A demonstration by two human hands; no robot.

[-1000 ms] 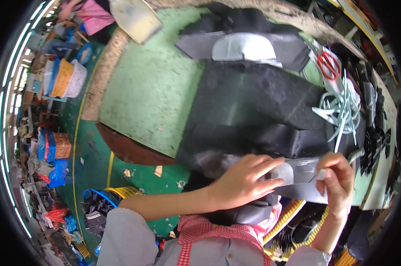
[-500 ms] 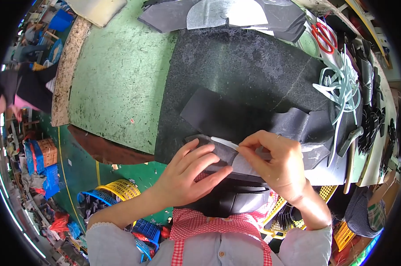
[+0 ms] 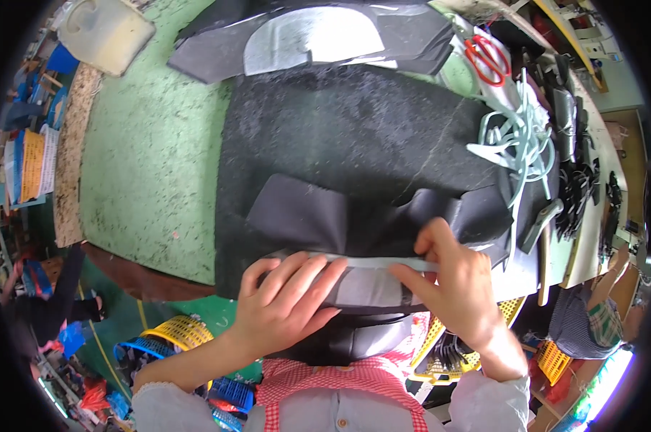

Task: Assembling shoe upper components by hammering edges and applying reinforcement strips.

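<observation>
A dark piece of sheet material (image 3: 368,286) with a lighter grey patch lies at the near edge of the worktop. A narrow pale strip (image 3: 372,262) runs along its far edge. My left hand (image 3: 282,299) rests on the left part of the piece, fingers spread and open, covering the strip's left end. At the right end my right hand (image 3: 458,288) closes thumb and fingers around the strip; the exact grip is partly hidden. Just beyond both hands lie a flat dark piece (image 3: 300,212) and a curled dark piece (image 3: 476,216).
A black mat (image 3: 340,137) covers part of the green worktop (image 3: 149,173). Stacked dark pieces (image 3: 210,54) lie at the back. On the right are red-handled scissors (image 3: 488,60), tangled pale strips (image 3: 520,144) and a handled tool (image 3: 541,225). A plastic container (image 3: 106,36) stands far left.
The strip now lies straight along the piece's far edge; before, only a short raised length showed. My right hand has moved right, away from my left. The whole view has shifted.
</observation>
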